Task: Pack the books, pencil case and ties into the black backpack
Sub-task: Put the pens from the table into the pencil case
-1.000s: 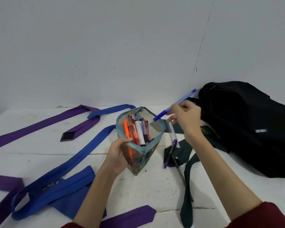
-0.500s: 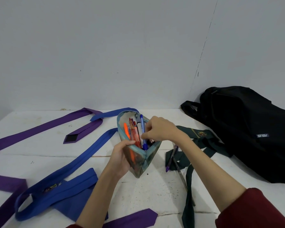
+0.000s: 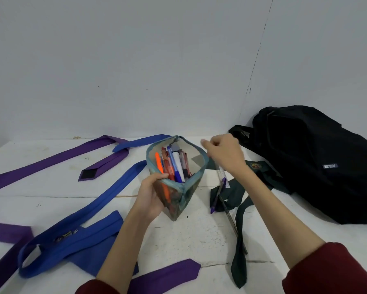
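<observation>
My left hand [image 3: 149, 196] grips the near left side of an open teal pencil case [image 3: 179, 200], which is full of pens and markers. My right hand [image 3: 226, 154] hovers just right of the case's opening with fingers loosely curled and nothing in it. The black backpack [image 3: 318, 162] lies on its side at the right against the wall. A dark green tie [image 3: 240, 240] lies between case and backpack, with a purple pen [image 3: 217, 196], a clear ruler [image 3: 221, 172] and a dark pen [image 3: 231, 219] on it. Blue ties [image 3: 76, 240] and purple ties [image 3: 51, 160] are spread on the left.
The worn white tabletop [image 3: 189, 236] meets a grey wall [image 3: 136, 71] behind. Another purple tie tip [image 3: 170, 274] lies near the front edge between my arms. No books are in view.
My right hand put the blue pen into the pencil case, let it go and drew back to the right. My left hand kept hold of the case.
</observation>
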The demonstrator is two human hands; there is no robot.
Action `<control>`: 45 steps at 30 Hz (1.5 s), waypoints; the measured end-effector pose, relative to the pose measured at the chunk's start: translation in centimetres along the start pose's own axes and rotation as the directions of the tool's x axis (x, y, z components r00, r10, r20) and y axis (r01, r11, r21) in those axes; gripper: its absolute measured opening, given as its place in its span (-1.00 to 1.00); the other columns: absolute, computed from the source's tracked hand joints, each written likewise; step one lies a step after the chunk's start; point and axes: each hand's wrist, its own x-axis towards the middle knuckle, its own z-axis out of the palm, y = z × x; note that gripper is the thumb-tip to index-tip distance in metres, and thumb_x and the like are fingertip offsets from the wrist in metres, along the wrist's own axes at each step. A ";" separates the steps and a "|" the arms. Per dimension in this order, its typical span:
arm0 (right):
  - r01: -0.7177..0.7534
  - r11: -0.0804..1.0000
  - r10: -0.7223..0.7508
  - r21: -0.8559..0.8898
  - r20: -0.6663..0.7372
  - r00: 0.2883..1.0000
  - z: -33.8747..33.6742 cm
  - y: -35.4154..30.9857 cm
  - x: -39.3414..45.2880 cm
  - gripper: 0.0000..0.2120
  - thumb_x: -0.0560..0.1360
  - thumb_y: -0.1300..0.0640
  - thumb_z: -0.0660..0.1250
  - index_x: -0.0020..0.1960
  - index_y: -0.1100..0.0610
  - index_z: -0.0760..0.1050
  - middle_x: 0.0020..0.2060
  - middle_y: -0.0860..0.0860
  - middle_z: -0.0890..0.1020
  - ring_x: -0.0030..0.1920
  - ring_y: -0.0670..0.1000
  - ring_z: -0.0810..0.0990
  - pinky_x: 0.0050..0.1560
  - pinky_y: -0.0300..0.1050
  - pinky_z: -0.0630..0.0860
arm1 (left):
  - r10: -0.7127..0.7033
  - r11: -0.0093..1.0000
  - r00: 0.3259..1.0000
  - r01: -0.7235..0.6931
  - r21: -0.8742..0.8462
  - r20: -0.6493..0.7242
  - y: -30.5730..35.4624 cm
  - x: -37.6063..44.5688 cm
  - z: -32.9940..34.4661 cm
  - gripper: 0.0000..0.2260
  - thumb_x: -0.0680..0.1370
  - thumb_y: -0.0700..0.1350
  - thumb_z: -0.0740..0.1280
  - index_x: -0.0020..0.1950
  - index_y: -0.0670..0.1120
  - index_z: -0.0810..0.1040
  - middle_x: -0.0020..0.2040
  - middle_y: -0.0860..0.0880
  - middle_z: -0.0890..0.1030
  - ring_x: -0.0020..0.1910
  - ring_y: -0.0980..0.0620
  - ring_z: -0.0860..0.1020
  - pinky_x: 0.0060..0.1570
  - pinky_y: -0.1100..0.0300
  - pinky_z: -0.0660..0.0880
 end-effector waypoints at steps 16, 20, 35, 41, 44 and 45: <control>-0.076 0.996 0.088 -0.056 0.268 0.959 -1.3 2.3 -1.3 -0.87 0.61 0.11 0.15 -0.06 0.14 0.39 -0.25 0.12 0.62 -0.37 0.03 0.57 -0.18 -0.03 0.56 | 0.039 0.999 0.998 -0.039 0.008 -0.057 0.5 0.3 -0.8 -0.49 0.30 -0.14 0.37 0.25 -0.09 0.45 0.01 -0.13 0.57 0.01 -0.08 0.54 -0.04 0.03 0.50; 0.212 0.886 -0.112 0.413 -0.253 0.961 -1.8 -2.6 -0.9 -0.82 0.62 0.18 0.14 -0.15 0.01 0.29 -0.36 0.10 0.57 -0.44 -0.05 0.50 -0.33 -0.16 0.51 | 0.022 1.000 0.998 -0.022 -0.013 -0.051 0.3 0.3 -0.3 -0.66 0.33 -0.15 0.30 0.10 -0.09 0.50 -0.07 -0.12 0.58 -0.04 -0.06 0.54 0.03 0.02 0.47; -0.052 0.998 0.051 -0.038 -0.034 0.998 1.5 -2.1 0.6 -0.50 0.52 -0.15 0.25 -0.30 0.30 0.52 -0.44 0.12 0.52 -0.42 0.00 0.42 -0.39 -0.21 0.31 | -0.012 1.000 0.999 0.013 0.022 -0.036 -0.1 0.0 0.5 -0.59 0.25 -0.16 0.37 0.10 -0.07 0.49 -0.04 -0.12 0.57 0.01 -0.06 0.52 0.10 0.02 0.46; -0.269 0.881 0.362 -0.389 0.188 0.913 0.7 4.3 0.3 -0.74 0.48 -0.01 0.29 -0.21 0.19 0.46 -0.34 0.06 0.58 -0.34 0.04 0.54 -0.36 -0.20 0.38 | 0.018 1.000 0.998 -0.019 -0.007 -0.059 0.4 0.1 -0.2 -0.56 0.27 -0.15 0.37 0.15 -0.08 0.50 -0.01 -0.13 0.57 0.03 -0.08 0.53 0.11 0.00 0.44; -0.161 0.800 0.448 -0.579 0.396 0.801 2.7 5.3 -1.4 -0.80 0.51 0.00 0.29 -0.05 0.15 0.45 -0.36 -0.02 0.59 -0.46 -0.06 0.54 -0.38 -0.23 0.44 | 0.018 1.000 0.997 -0.019 -0.010 -0.080 0.5 0.0 -0.2 -0.59 0.30 -0.13 0.31 0.15 -0.08 0.49 -0.03 -0.13 0.57 0.01 -0.07 0.53 0.07 0.00 0.46; -0.161 0.798 0.449 -0.581 0.394 0.802 3.1 5.4 -1.7 -0.81 0.53 0.04 0.27 0.01 0.15 0.43 -0.33 -0.01 0.59 -0.47 -0.07 0.53 -0.38 -0.23 0.46 | 0.013 1.000 0.996 -0.014 -0.005 -0.086 0.4 0.0 -0.1 -0.58 0.30 -0.12 0.30 0.17 -0.08 0.48 -0.03 -0.12 0.57 0.00 -0.06 0.53 0.02 0.02 0.48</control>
